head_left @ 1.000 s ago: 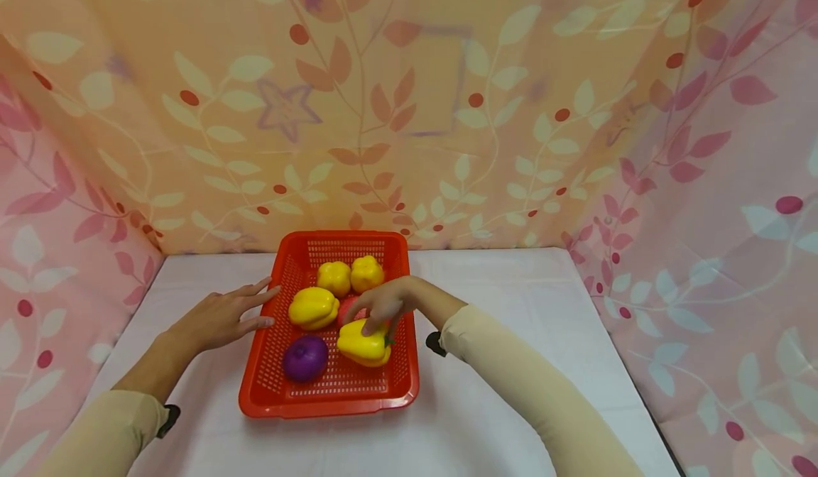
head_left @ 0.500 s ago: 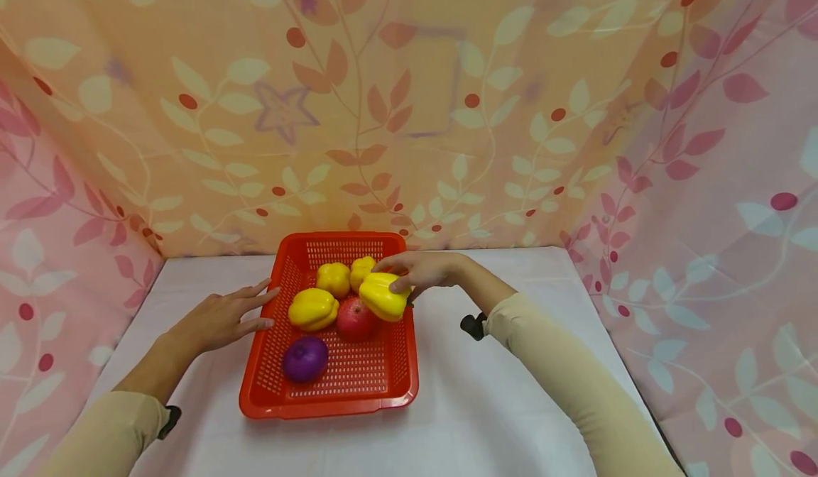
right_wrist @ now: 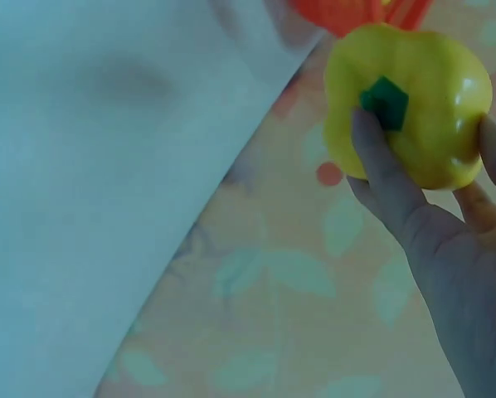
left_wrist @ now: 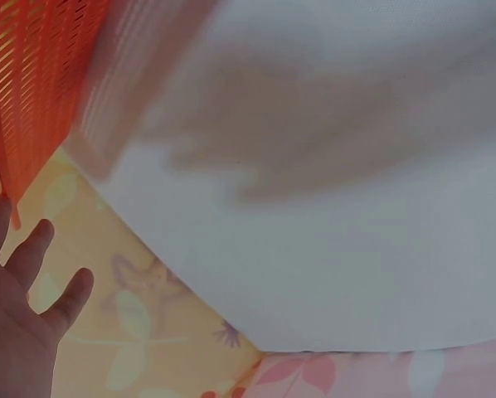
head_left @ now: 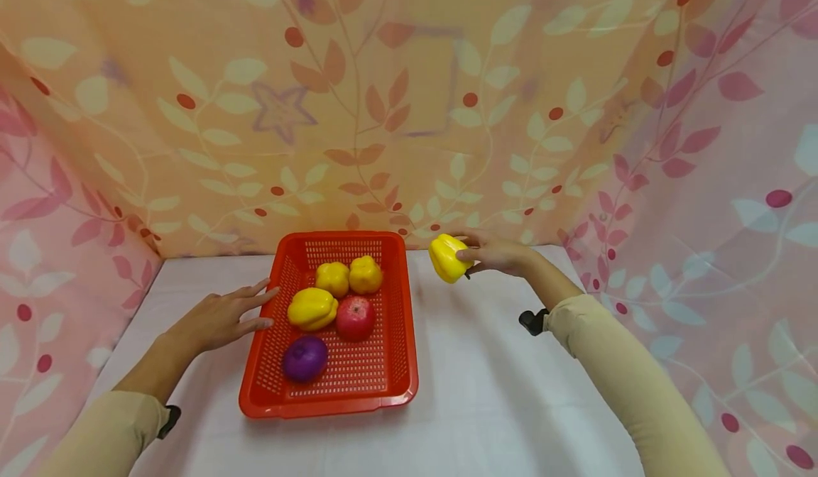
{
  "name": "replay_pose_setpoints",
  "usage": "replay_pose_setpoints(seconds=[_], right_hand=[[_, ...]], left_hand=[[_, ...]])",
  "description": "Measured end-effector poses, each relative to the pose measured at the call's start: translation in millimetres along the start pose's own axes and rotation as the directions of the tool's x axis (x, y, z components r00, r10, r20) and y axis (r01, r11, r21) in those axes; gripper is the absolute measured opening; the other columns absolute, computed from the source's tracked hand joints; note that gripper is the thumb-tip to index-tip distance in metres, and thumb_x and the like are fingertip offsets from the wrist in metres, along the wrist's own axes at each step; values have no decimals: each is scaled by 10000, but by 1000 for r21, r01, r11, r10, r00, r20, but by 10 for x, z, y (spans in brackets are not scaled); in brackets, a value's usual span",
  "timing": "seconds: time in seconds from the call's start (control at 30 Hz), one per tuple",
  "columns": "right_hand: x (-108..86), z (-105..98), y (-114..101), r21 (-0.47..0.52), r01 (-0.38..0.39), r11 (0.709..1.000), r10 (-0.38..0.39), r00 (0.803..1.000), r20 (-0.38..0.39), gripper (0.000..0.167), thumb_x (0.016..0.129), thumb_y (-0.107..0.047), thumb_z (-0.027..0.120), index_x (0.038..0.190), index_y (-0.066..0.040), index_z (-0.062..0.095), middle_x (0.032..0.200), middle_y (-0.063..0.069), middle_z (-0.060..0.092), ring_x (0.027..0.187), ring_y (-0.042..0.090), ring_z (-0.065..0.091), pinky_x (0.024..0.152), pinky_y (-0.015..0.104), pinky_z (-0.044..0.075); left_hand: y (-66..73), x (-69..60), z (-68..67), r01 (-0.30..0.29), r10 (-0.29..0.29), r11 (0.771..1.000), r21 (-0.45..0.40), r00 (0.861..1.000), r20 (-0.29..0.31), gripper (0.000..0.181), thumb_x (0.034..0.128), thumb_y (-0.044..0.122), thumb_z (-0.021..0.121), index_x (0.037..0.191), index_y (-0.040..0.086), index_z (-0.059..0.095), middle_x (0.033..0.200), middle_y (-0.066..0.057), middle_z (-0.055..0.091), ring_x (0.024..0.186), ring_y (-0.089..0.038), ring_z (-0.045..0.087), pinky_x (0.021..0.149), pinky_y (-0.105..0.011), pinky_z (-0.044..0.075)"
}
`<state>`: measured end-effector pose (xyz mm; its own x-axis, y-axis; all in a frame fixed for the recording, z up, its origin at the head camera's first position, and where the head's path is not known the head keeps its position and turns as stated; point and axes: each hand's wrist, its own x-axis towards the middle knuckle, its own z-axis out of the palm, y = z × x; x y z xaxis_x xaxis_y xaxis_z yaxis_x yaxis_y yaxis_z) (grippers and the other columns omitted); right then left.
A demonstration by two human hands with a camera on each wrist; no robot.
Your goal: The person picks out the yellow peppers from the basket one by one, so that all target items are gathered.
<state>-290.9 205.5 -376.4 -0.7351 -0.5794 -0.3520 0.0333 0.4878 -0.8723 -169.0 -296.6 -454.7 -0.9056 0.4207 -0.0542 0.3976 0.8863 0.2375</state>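
Note:
My right hand [head_left: 498, 251] grips a yellow bell pepper [head_left: 449, 258] in the air, to the right of the red basket [head_left: 410, 349]. In the right wrist view, fingers and thumb are around the pepper [right_wrist: 435, 91], near its green stem [right_wrist: 386, 103]. My left hand [head_left: 214, 319] is spread at the basket's left rim, fingertips at the edge; whether they press on it I cannot tell. Inside the basket lie a yellow bell pepper [head_left: 312, 309] on its side, two more yellow peppers [head_left: 332, 279] at the back, a pinkish-red round fruit [head_left: 356, 318] and a purple round one [head_left: 304, 358].
A white cloth covers the table [head_left: 486, 392]. Floral curtains [head_left: 358, 108] hang behind the table and along both sides. The basket stands left of the table's middle, its far end near the back curtain.
My right hand has lifted the yellow bell pepper out of the basket and carried it to the right and away from me. The left hand has stayed at the rim.

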Motion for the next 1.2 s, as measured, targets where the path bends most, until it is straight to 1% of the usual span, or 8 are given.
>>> replay_pose_setpoints(seconds=[0.13, 0.27, 0.43, 0.6, 0.73, 0.93, 1.07, 1.2], right_hand=[[-76, -119, 155, 33, -13, 999, 16, 995, -98, 526, 1044, -132, 511, 1530, -125, 308, 1427, 211, 422, 1162, 378, 536, 1027, 504, 471], [-106, -190, 282, 54, 12, 998, -1, 979, -204, 544, 1049, -125, 496, 1543, -101, 268, 1471, 233, 371, 1189, 408, 519, 1059, 525, 434], [-110, -234, 413, 82, 73, 994, -42, 944, -326, 577, 1051, -86, 483, 1563, -71, 218, 1534, 251, 312, 1258, 457, 472, 1065, 536, 414], [-109, -289, 556, 99, 61, 993, -14, 909, -418, 606, 1051, -69, 479, 1581, -72, 185, 1567, 266, 267, 1312, 479, 434, 1056, 527, 417], [-111, -325, 656, 99, 43, 994, 7, 890, -456, 608, 1052, -73, 477, 1583, -57, 180, 1561, 287, 270, 1310, 490, 433, 1039, 529, 431], [-127, -363, 775, 127, 21, 992, 46, 863, -503, 621, 1053, -89, 484, 1589, -86, 169, 1574, 262, 264, 1323, 479, 424, 1054, 525, 419], [-127, -383, 854, 130, 19, 991, 50, 858, -512, 600, 1054, -72, 473, 1581, -80, 185, 1557, 279, 278, 1296, 487, 439, 1049, 535, 425], [-117, -386, 921, 151, -13, 988, 90, 855, -511, 580, 1055, -67, 464, 1572, -65, 200, 1532, 293, 300, 1275, 481, 450, 1043, 533, 437]], left_hand=[[29, -2, -23, 0, 0, 1000, -8, 1000, 4, 693, 945, 543, 591, 1486, 128, 475, 1544, -197, 394, 1302, -461, 488, 944, -720, 402], [41, -6, -29, -4, 3, 1000, -11, 1000, -2, 693, 942, 541, 597, 1483, 125, 480, 1543, -197, 397, 1295, -457, 497, 942, -717, 404], [23, -2, -8, -20, 20, 1000, -10, 1000, -8, 683, 946, 524, 601, 1481, 117, 483, 1541, -202, 397, 1292, -444, 506, 934, -699, 423], [25, -6, -14, -26, 26, 1000, -7, 1000, -9, 674, 949, 511, 604, 1481, 115, 483, 1537, -202, 404, 1287, -437, 514, 935, -691, 430], [26, -15, -24, -29, 28, 1000, -3, 1000, -12, 672, 950, 506, 605, 1479, 110, 484, 1536, -203, 404, 1279, -435, 523, 935, -686, 433], [33, -19, -28, -21, 21, 1000, -4, 1000, -10, 675, 951, 515, 599, 1482, 116, 481, 1543, -195, 397, 1278, -437, 523, 944, -690, 424], [37, -20, -29, -10, 10, 1000, -11, 1000, -1, 680, 952, 519, 594, 1489, 121, 471, 1549, -194, 387, 1285, -444, 514, 952, -701, 410], [40, -16, -28, -4, 4, 1000, -11, 1000, 8, 684, 956, 522, 585, 1494, 117, 462, 1552, -198, 381, 1297, -442, 503, 950, -708, 404]])
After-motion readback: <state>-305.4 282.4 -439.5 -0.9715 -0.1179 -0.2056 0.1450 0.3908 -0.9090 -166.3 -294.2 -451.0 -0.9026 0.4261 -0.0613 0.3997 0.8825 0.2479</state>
